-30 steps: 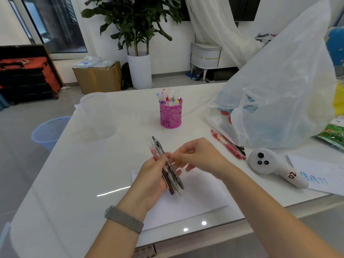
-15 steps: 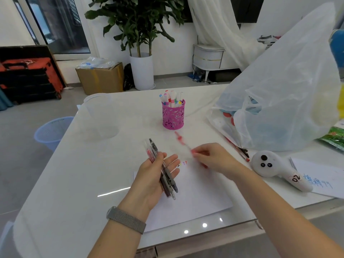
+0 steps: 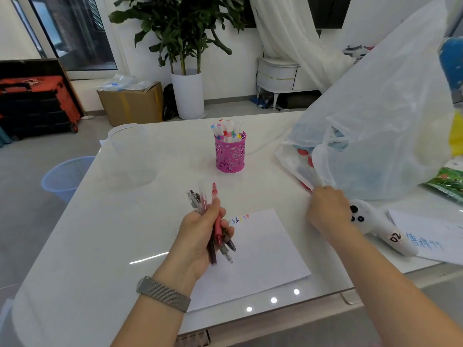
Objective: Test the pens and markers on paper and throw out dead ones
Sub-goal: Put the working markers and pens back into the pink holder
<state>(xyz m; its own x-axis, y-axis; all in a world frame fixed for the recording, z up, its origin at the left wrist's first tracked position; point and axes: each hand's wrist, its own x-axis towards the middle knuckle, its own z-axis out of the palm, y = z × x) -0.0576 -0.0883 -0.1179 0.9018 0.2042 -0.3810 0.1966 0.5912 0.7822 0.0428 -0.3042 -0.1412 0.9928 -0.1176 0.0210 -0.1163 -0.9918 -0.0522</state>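
Nearest the person, the sheet of paper lay flat on the worktop, directly under and to the right of the left hand. That hand was curled round a bundle of pens, their long axis running from tips low over the paper to clicker ends pointing up and away. A short row of coloured test marks sat on the paper just right of its fingers.

The right hand was well apart from the bundle, out to the right at the foot of the white plastic bag. A red pen lay there, slanting away to the left from that hand, so the right hand was much the nearer to it. Only a short length showed; the rest was hidden by the hand and bag. The fingers curled downward, but whether they had pinched the pen I cannot tell.

Farther off, between and beyond both hands, the pink holder stood upright with markers in it. Beyond the left hand and off the worktop's edge stood the blue bin, likely for dead ones.
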